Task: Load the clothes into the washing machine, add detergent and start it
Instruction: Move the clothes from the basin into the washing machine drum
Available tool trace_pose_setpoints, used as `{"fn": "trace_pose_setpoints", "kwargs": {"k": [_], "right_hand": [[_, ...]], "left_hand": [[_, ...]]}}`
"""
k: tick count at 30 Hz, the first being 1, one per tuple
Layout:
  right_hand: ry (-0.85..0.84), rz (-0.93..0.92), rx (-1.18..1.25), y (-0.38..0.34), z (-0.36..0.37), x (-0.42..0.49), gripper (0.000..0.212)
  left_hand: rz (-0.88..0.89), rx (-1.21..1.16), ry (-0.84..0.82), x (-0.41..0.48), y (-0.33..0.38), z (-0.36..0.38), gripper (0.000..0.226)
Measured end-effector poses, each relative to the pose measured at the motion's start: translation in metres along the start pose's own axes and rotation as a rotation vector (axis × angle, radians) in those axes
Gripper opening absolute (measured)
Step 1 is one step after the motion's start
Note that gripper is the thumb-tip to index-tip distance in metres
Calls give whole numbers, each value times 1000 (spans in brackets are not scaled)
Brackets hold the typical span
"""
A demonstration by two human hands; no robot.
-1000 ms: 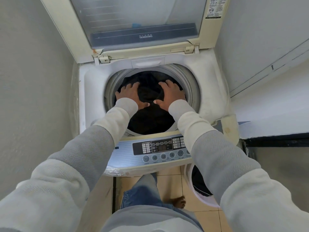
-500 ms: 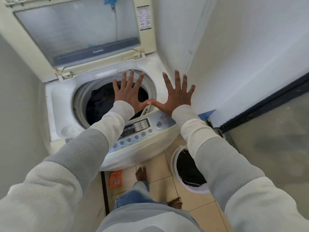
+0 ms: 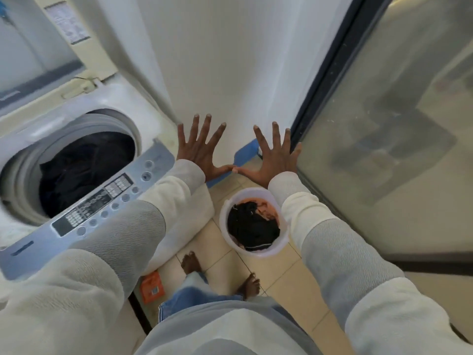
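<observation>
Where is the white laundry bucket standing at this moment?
In the head view the white laundry bucket stands on the tiled floor, between the washing machine on its left and the glass door on its right.

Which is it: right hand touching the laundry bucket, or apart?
Apart. The head view shows floor tile between the spread right hand and the laundry bucket.

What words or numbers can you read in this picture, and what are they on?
No words or numbers can be read here.
The sticker on the lid: print too blurred.
The control panel: button labels and display too small and blurred.
The orange packet on the floor: marks too blurred.
</observation>
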State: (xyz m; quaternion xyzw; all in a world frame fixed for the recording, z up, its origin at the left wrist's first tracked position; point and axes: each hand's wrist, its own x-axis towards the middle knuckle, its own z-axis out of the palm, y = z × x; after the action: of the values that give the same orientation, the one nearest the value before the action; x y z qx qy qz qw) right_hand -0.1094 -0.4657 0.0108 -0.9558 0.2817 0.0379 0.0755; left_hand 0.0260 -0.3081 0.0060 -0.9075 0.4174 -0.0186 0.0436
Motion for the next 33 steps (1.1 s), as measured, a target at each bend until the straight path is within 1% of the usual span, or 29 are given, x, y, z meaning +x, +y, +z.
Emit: {"fn": "trace_pose_setpoints", "kwargs": {"k": [3, 8, 14, 19, 22, 26, 31, 33], "right_hand": [[-45, 61, 22, 33, 18, -18, 116], [-137, 150, 41, 67, 56, -38, 117], [-297, 246, 84, 85, 108, -47, 118], [-404, 332, 102, 89, 167, -48, 117], [-463, 376, 101, 93, 216, -44, 114], [-535, 412, 125, 100, 274, -37, 109], [-568, 401, 142, 115, 368, -26, 108], [-580, 399, 143, 120, 413, -20, 109]], "left_hand": [[73, 12, -82, 1, 35, 13, 108], [165, 18, -208, 0, 70, 51, 113], [327, 83, -362, 3, 89, 111, 109], [427, 78, -464, 13, 97, 177, 113], [483, 89, -531, 22, 102, 223, 110], [478, 65, -612, 30, 109, 284, 111], [508, 48, -690, 39, 125, 376, 118], [517, 32, -688, 39, 135, 421, 121]]}}
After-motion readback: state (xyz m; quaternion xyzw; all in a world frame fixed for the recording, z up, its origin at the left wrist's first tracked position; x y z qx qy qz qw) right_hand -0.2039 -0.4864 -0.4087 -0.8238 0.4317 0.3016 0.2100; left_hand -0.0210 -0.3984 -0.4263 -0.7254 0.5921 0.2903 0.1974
